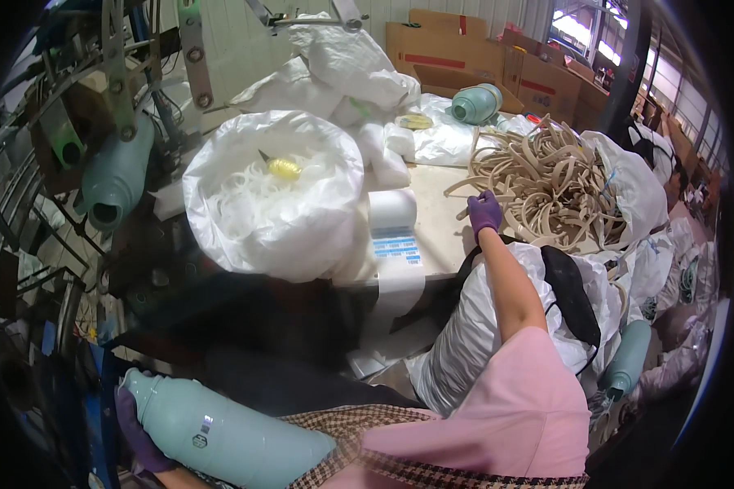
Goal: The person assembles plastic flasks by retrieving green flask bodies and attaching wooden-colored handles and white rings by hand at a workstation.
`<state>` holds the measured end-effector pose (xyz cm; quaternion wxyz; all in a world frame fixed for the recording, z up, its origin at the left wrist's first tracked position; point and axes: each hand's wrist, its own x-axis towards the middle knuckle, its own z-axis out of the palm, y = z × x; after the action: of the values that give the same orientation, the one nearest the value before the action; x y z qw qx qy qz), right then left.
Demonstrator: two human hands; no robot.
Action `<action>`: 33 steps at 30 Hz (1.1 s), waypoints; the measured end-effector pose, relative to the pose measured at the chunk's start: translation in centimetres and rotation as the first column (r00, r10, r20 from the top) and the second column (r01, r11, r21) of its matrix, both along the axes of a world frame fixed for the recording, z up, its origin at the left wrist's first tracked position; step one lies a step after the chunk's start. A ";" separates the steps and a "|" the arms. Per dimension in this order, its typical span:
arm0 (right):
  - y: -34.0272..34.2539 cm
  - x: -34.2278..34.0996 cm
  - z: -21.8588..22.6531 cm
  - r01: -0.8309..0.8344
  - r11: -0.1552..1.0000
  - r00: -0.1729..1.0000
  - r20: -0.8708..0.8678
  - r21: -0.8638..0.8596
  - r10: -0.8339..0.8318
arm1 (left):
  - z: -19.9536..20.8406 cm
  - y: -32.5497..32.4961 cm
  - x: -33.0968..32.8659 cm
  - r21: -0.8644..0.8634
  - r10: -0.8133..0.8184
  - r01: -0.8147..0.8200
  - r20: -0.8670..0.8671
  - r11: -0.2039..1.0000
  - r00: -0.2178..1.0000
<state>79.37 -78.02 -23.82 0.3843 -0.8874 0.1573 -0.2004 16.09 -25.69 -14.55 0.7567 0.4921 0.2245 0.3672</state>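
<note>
My left hand, in a purple glove, is wrapped round the neck end of a pale teal thermos flask shell. The shell lies slanted across my lap, its other end against my checked apron. My right hand, gloved in purple too, reaches forward to the near left edge of a heap of beige flat straps. Its fingers are closed on a strap end; the fingertips are partly hidden. A roll of white labels with blue print lies on the table to the left of this hand.
A white sack of translucent rings holds a yellow spool. More teal shells are at the machine, on the table's far side and at right. Cardboard boxes stand behind; a stuffed white sack sits below my right arm.
</note>
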 end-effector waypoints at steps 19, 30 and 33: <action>12.6 0.9 10.8 0.009 0.734 0.531 0.625 -0.679 0.572 | -2.2 4.9 -5.2 0.621 0.402 -0.019 -0.485 0.784 0.777; 33.5 -35.9 10.3 -0.614 -0.321 0.195 0.533 0.721 0.824 | -3.3 1.7 1.5 -0.125 -0.011 0.033 0.177 0.992 0.984; 41.3 -39.8 9.7 0.001 -0.528 -0.191 0.518 0.849 0.834 | -3.9 1.5 0.4 -0.153 -0.056 0.098 0.258 0.983 0.965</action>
<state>39.57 -36.67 -14.12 0.6882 -0.2416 -0.2942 0.6177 16.52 -24.18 -18.48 0.8308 0.3857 0.1364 0.3774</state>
